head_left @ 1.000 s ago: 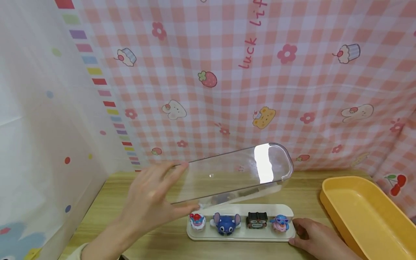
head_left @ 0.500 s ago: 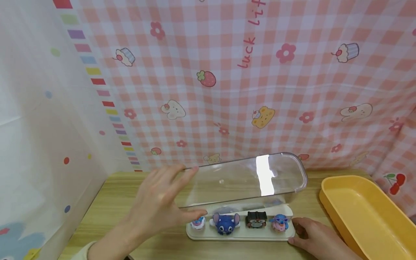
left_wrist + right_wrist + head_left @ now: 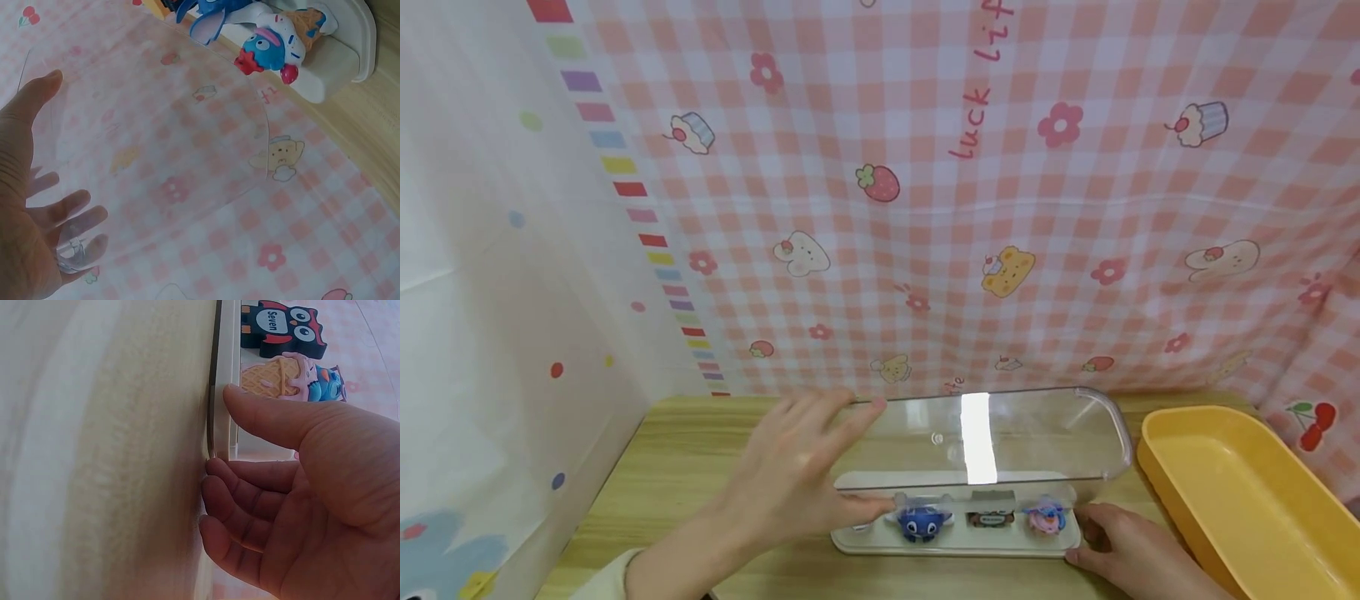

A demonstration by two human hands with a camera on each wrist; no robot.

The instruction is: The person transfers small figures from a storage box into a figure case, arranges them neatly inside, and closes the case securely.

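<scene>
My left hand [image 3: 790,475] grips the left end of a long clear plastic cover [image 3: 902,442], thumb on the near edge and fingers on the far edge. The cover is tilted above a white display base [image 3: 962,547] on the table. Along the base stand several small figures: a blue big-eared one [image 3: 920,523], a black owl marked "Seven" [image 3: 281,328] and a blue-and-pink one in a cone [image 3: 275,376]. An ice-cream-cone figure [image 3: 272,47] at the left end is mostly hidden by my thumb in the head view. My right hand [image 3: 1131,546] pinches the base's right end.
A yellow tray [image 3: 1240,475] stands at the right, close to my right forearm. Behind the wooden table [image 3: 700,450] hangs a pink checked cloth [image 3: 880,275], with a white dotted cloth [image 3: 512,333] on the left.
My left hand has brought the clear cover down and to the right, so it now overlaps the figures in the head view. My right hand has stayed at the base's right end.
</scene>
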